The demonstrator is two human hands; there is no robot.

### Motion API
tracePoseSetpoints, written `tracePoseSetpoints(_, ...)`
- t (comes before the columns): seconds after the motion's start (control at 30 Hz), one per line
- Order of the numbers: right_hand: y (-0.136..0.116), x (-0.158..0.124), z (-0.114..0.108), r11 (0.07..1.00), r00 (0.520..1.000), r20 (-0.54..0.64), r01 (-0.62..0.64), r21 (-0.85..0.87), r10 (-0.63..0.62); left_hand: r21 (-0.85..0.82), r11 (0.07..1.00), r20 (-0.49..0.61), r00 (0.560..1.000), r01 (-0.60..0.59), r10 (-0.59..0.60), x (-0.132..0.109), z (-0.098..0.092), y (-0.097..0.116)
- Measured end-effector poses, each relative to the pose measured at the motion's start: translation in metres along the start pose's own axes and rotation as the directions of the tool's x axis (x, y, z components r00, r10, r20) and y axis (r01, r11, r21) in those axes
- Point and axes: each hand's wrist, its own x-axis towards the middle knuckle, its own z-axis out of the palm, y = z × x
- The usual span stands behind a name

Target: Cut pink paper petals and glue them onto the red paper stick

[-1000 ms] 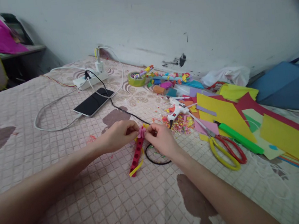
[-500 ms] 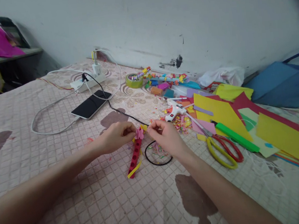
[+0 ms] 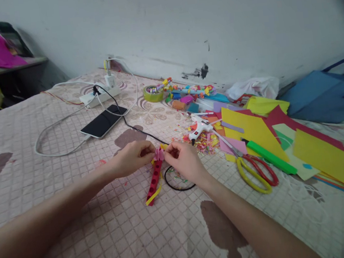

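Observation:
My left hand is closed in a pinch at the left edge of a small pink paper flower. The flower sits at the top end of a red strip with dark round spots, and yellow paper shows beside it. A thin yellow strip crosses the lower end of the red one. From the right, my right hand pinches at the flower's other edge, fingertips partly hidden. Beneath the right hand, a black cord loops on the patterned cloth.
A white glue gun lies amid paper scraps. To the right are scissors, a green cutter and coloured paper sheets. Left and back are a phone, a power strip and a tape roll.
My right hand has moved left, from a small gap beside the pink flower to its edge. My left hand stays at the flower, and the view has shifted slightly.

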Motion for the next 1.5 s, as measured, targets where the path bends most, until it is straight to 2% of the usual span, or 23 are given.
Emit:
tracePoseSetpoints(0.2, 0.000, 0.000, -0.005, 1.000, 1.000, 0.008, 0.011, -0.002, -0.010, -0.011, 1.000, -0.009, 1.000, 0.017, -0.018, 0.000, -0.001, 0.001)
tracePoseSetpoints(0.5, 0.010, -0.009, -0.040, 0.994, 0.999, -0.042, 0.006, 0.106, -0.002, -0.075, 0.997, -0.084, 0.996, 0.000, -0.006, 0.002, -0.009, -0.003)
tracePoseSetpoints(0.63, 0.012, -0.022, -0.050, 0.990, 0.998, -0.059, -0.012, 0.143, 0.021, -0.032, 0.999, -0.202, 0.979, 0.035, -0.041, 0.002, -0.024, -0.004)
tracePoseSetpoints(0.73, 0.014, -0.035, -0.055, 0.987, 0.999, -0.045, -0.018, 0.159, 0.025, 0.091, 0.990, -0.354, 0.933, 0.108, -0.069, 0.002, -0.035, -0.006)
tracePoseSetpoints(0.8, 0.016, -0.043, -0.059, 0.988, 0.999, -0.043, -0.012, 0.154, 0.018, 0.136, 0.980, -0.404, 0.912, 0.145, -0.079, -0.001, -0.039, -0.005)
tracePoseSetpoints(0.9, 0.021, -0.054, -0.065, 0.989, 0.999, -0.040, -0.022, 0.145, 0.028, 0.149, 0.975, -0.346, 0.932, 0.164, -0.104, -0.012, -0.032, 0.000)
tracePoseSetpoints(1.0, 0.028, -0.062, -0.069, 0.989, 0.998, -0.028, -0.044, 0.144, 0.049, 0.252, 0.959, -0.247, 0.967, 0.131, -0.067, -0.027, -0.012, 0.009)
tracePoseSetpoints(1.1, 0.033, -0.066, -0.068, 0.987, 0.998, -0.017, -0.054, 0.149, 0.058, 0.247, 0.958, -0.139, 0.984, 0.146, -0.114, -0.039, 0.010, 0.020)
tracePoseSetpoints(1.17, 0.034, -0.068, -0.067, 0.986, 0.999, -0.008, -0.046, 0.160, 0.048, 0.258, 0.950, -0.105, 0.982, 0.178, -0.156, -0.041, 0.019, 0.027)
tracePoseSetpoints(1.33, 0.035, -0.072, -0.066, 0.985, 1.000, 0.001, -0.012, 0.174, 0.012, 0.330, 0.923, -0.095, 0.979, 0.201, -0.179, -0.037, 0.024, 0.038)
tracePoseSetpoints(1.5, 0.036, -0.075, -0.066, 0.984, 1.000, -0.004, -0.020, 0.175, 0.021, 0.319, 0.919, -0.128, 0.971, 0.233, -0.202, -0.038, 0.025, 0.041)
